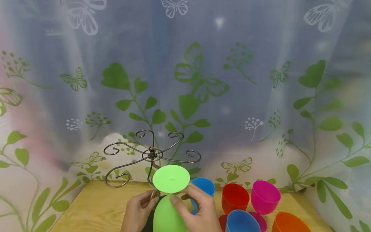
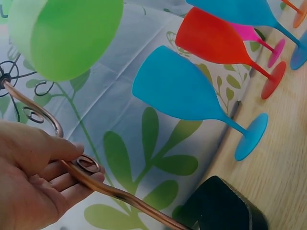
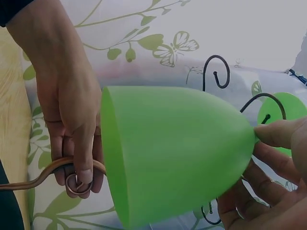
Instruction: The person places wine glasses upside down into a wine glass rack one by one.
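My left hand point(image 1: 137, 211) grips the bent copper-coloured post point(image 2: 117, 192) of a wine glass rack point(image 1: 152, 154). The rack's dark arms end in curls and spread out from a ring at the top. In my right hand point(image 1: 204, 209) is a green plastic goblet point(image 1: 169, 216), pinched at its stem just under the bowl. Mouth down, it has its round foot uppermost, close in front of the rack's arms in the head view. The right wrist view shows the goblet's bowl point(image 3: 182, 153) beside the left hand. A black base point(image 2: 225, 206) sits at the post's lower end.
Right of the hands, upright goblets stand on the wooden table point(image 1: 95, 206): a blue goblet point(image 1: 204, 184), a red goblet point(image 1: 235, 197), a pink goblet point(image 1: 265, 198), another blue goblet point(image 1: 242, 223) and an orange goblet point(image 1: 290, 224). Behind hangs a curtain point(image 1: 232, 129) printed with leaves and butterflies.
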Available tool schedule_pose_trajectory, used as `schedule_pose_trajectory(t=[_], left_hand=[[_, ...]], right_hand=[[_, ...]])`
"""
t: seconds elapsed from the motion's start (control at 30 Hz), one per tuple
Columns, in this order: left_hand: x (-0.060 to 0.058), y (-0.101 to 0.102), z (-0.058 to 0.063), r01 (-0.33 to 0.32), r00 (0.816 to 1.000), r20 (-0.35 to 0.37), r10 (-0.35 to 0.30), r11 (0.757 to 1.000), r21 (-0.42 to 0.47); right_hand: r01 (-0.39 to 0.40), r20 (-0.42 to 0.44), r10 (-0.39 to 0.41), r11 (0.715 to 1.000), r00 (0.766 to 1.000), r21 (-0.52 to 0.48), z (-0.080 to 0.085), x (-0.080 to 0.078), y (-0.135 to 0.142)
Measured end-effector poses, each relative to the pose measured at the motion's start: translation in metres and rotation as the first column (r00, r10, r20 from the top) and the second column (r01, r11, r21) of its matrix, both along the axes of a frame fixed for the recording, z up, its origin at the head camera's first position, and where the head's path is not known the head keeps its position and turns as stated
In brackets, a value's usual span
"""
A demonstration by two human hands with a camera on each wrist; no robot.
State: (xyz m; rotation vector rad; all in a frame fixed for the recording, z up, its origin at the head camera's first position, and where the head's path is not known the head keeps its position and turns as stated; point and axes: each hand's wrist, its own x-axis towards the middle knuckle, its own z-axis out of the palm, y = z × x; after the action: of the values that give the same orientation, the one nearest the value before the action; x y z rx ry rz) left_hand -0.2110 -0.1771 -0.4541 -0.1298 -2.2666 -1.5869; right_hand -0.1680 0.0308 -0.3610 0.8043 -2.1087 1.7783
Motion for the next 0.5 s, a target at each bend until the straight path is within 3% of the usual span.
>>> schedule_pose_trajectory(t=[0.13,0.27,0.43,0.5], left_hand=[[0.002,-0.004,0.0,-0.02,0.999,0.027,0.019,1.0,0.024],[0.005,-0.006,0.0,-0.002,0.998,0.056,-0.003,0.997,0.082],[0.006,-0.005,-0.003,0.02,0.996,0.081,-0.03,0.993,0.116],[0.002,-0.007,-0.011,0.029,0.997,0.065,-0.037,0.992,0.123]], right_hand=[[-0.032,-0.006,0.033,0.999,0.999,0.035,0.001,0.002,0.002],[-0.055,0.004,0.055,0.997,0.998,0.054,-0.003,0.004,0.01],[0.012,-0.072,-0.006,0.997,0.997,0.075,-0.013,0.005,0.024],[0.05,-0.137,-0.039,0.995,0.99,0.081,-0.016,0.005,0.031]])
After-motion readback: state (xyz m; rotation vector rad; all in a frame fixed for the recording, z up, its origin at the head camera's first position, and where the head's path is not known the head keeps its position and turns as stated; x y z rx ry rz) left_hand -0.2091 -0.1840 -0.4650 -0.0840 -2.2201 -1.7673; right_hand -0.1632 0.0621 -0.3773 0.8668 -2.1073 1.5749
